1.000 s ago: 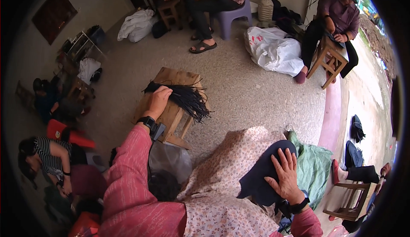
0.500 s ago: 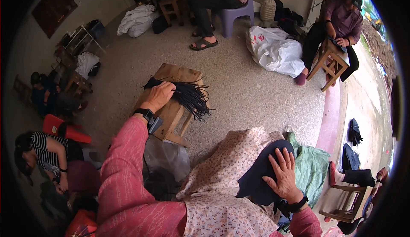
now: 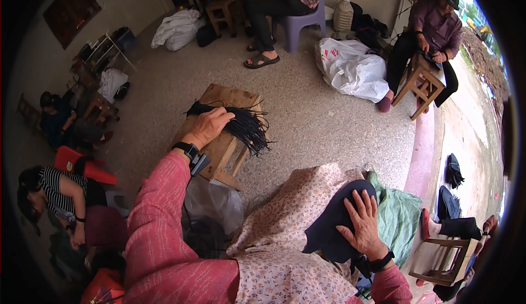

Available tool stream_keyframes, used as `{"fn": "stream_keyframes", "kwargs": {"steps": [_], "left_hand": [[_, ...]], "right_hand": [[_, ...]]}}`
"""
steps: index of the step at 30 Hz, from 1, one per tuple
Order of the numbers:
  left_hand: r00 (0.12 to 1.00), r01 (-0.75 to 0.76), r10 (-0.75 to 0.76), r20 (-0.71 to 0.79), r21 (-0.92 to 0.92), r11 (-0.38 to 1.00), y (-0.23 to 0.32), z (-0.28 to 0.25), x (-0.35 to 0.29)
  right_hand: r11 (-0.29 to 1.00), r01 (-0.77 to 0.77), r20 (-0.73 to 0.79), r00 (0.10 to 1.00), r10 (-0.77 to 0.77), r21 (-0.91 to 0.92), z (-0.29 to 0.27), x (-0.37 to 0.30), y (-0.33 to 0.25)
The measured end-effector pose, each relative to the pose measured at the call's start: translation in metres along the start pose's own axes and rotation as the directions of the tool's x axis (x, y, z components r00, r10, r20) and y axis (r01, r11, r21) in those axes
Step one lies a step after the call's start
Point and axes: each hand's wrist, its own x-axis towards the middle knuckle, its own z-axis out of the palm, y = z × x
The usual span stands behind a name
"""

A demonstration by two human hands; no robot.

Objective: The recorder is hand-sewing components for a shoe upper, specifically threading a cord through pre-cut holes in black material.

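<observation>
A bundle of thin black cords (image 3: 246, 128) lies across a small wooden stool (image 3: 222, 93) ahead of me, loose ends fanned over its right edge. My left hand (image 3: 209, 126) rests on the bundle with its fingers bent together at the cords; the fingertips are partly hidden. On my lap, over a flowered apron (image 3: 285, 211), is a flat dark navy piece (image 3: 329, 233) that looks like cloth, with a rounded top. My right hand (image 3: 362, 224) lies flat on it, fingers spread.
A green crumpled sack (image 3: 397, 211) is beside my right knee, and a clear plastic bag (image 3: 216, 202) stands below the stool. White sacks (image 3: 350, 68) lie on the floor farther off. Several people sit around, one at a wooden stool (image 3: 424, 79) at the far right.
My left hand has shifted slightly to the right along the cords, its fingers drawn closer together. The right hand and the dark piece have stayed put.
</observation>
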Motion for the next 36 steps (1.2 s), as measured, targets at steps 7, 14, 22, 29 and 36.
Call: {"fn": "stream_keyframes", "kwargs": {"steps": [7, 14, 22, 29, 36], "left_hand": [[0.996, -0.065, 0.060, -0.073, -0.063, 0.996, 0.007, 0.002, -0.002], [0.974, -0.088, 0.066, -0.217, -0.091, 0.992, 0.043, 0.001, 0.010], [0.892, -0.344, 0.201, -0.405, -0.319, 0.883, 0.161, -0.004, 0.057], [0.790, -0.613, 0.271, -0.550, -0.727, 0.309, 0.325, -0.053, 0.087], [0.963, 0.222, 0.203, 0.177, -0.948, -0.229, 0.384, -0.053, 0.067]], "right_hand": [[1.000, 0.007, -0.010, 1.000, -0.007, 0.011, 0.000, -0.001, 0.002], [1.000, 0.005, -0.007, 1.000, -0.005, 0.012, 0.001, 0.001, 0.004], [0.999, 0.020, -0.010, 1.000, -0.019, 0.047, 0.001, 0.003, 0.005], [0.610, -0.247, 0.187, 0.969, 0.161, 0.753, -0.035, -0.007, 0.001], [0.048, 0.293, -0.295, 0.915, 0.274, 0.955, -0.091, -0.055, -0.041]]}}
